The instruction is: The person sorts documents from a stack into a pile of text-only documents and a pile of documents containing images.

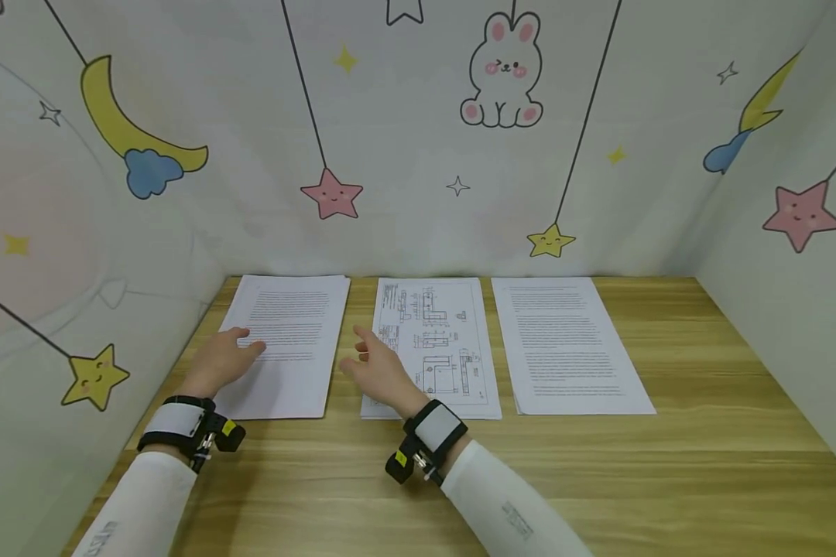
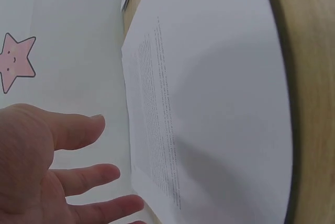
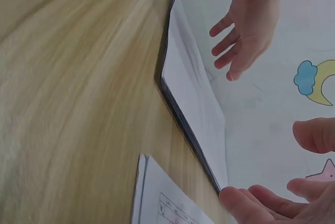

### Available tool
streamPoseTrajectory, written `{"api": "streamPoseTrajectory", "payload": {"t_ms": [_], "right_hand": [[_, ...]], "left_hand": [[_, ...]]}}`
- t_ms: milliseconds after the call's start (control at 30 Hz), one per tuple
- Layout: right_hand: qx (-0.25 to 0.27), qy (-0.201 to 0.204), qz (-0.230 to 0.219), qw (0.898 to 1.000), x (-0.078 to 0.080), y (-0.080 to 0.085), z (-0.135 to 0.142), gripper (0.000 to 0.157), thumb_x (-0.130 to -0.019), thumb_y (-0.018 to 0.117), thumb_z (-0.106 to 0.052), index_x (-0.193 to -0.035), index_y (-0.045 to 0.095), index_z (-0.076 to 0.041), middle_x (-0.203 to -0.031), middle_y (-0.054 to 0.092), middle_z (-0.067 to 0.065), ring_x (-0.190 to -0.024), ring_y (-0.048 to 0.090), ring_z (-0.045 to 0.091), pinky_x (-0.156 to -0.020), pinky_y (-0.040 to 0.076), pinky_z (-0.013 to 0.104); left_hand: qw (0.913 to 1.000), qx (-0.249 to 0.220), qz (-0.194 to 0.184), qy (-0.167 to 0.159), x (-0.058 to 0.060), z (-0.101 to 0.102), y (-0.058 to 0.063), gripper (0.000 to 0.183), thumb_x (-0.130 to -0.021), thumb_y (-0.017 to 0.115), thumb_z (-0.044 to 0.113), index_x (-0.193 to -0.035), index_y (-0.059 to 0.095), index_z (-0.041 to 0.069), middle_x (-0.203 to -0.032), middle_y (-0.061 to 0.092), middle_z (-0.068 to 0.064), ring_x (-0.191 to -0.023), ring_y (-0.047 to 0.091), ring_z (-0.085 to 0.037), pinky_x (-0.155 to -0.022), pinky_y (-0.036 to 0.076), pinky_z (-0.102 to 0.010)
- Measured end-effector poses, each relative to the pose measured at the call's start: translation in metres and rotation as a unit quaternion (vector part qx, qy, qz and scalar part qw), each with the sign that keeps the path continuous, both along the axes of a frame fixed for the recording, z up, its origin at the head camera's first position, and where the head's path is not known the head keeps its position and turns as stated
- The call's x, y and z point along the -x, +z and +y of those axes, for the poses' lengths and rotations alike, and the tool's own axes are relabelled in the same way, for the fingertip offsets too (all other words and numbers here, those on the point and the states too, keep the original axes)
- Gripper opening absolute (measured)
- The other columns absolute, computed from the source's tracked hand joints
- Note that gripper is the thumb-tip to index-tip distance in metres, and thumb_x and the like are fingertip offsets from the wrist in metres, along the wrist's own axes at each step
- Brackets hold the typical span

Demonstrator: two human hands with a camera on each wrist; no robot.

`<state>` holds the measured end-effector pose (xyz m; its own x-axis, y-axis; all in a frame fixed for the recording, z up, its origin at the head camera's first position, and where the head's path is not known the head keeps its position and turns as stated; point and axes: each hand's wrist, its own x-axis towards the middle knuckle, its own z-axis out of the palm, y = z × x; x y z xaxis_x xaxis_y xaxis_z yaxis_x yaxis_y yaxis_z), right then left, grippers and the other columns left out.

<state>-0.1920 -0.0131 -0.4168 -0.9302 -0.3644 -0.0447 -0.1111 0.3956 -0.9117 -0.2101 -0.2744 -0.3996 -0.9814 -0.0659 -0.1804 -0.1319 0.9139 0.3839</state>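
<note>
Three piles of paper lie side by side on the table. The left stack point(image 1: 289, 333) bears printed text and looks thick in the right wrist view. My left hand point(image 1: 224, 361) hovers over its left part, fingers spread and apart from the sheet in the left wrist view. Between that stack and the middle sheets point(image 1: 460, 340), printed with technical drawings, my right hand point(image 1: 383, 375) is held in the air. Its fingers are loosely bent, with nothing between thumb and fingers in the right wrist view. More text pages point(image 1: 564, 348) lie on the right, away from both hands.
The wooden table point(image 1: 704, 433) runs back to a pale cloth wall point(image 1: 418, 224) with cartoon prints. Cloth also stands along the left and right sides. Each wrist carries a strapped camera, the left camera point(image 1: 228, 435) and the right camera point(image 1: 400, 464).
</note>
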Motion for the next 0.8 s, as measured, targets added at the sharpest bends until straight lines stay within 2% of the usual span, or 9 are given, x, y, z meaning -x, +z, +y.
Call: {"api": "streamPoseTrajectory", "payload": {"t_ms": [67, 200, 400, 567, 800], "right_hand": [[0.010, 0.002, -0.019, 1.000, 0.000, -0.003, -0.008, 0.064, -0.091, 0.055, -0.028, -0.147, 0.028, -0.015, -0.141, 0.044, 0.020, -0.126, 0.046, 0.033, -0.099, 0.044, 0.046], [0.003, 0.006, -0.028, 1.000, -0.003, -0.008, -0.020, 0.065, -0.090, 0.057, -0.029, -0.146, 0.029, -0.013, -0.144, 0.042, 0.019, -0.130, 0.044, 0.032, -0.101, 0.042, 0.048], [-0.010, 0.012, -0.042, 0.999, -0.009, -0.011, -0.033, 0.066, -0.088, 0.059, -0.032, -0.145, 0.032, -0.012, -0.149, 0.038, 0.010, -0.136, 0.036, 0.026, -0.108, 0.034, 0.047], [-0.007, 0.008, -0.048, 0.999, -0.011, -0.014, -0.043, 0.065, -0.089, 0.058, -0.030, -0.145, 0.031, -0.012, -0.150, 0.036, 0.010, -0.137, 0.034, 0.025, -0.110, 0.032, 0.046], [0.010, -0.007, -0.065, 0.998, -0.013, -0.021, -0.055, 0.073, -0.086, 0.061, -0.030, -0.148, 0.024, -0.015, -0.152, 0.032, 0.010, -0.138, 0.032, 0.025, -0.111, 0.031, 0.046]], "left_hand": [[0.9999, 0.002, -0.012, 0.005, -0.001, -0.003, -0.002, 0.065, -0.094, 0.043, 0.037, -0.134, 0.037, -0.015, -0.133, 0.039, -0.042, -0.118, 0.040, -0.056, -0.086, 0.043, -0.061], [0.9996, 0.011, -0.019, 0.017, -0.002, -0.008, -0.006, 0.066, -0.093, 0.045, 0.037, -0.133, 0.038, -0.015, -0.133, 0.039, -0.042, -0.119, 0.040, -0.056, -0.089, 0.042, -0.061], [0.9981, -0.010, -0.037, 0.048, -0.003, -0.017, -0.011, 0.069, -0.092, 0.045, 0.034, -0.135, 0.031, -0.018, -0.136, 0.033, -0.044, -0.121, 0.036, -0.057, -0.093, 0.039, -0.063], [0.9972, -0.015, -0.057, 0.047, -0.004, -0.022, -0.014, 0.073, -0.092, 0.045, 0.035, -0.135, 0.026, -0.021, -0.137, 0.028, -0.045, -0.124, 0.030, -0.058, -0.098, 0.033, -0.065], [0.9961, -0.003, -0.077, 0.043, -0.005, -0.023, -0.024, 0.075, -0.091, 0.044, 0.036, -0.136, 0.024, -0.021, -0.136, 0.028, -0.047, -0.121, 0.033, -0.059, -0.097, 0.033, -0.065]]}}
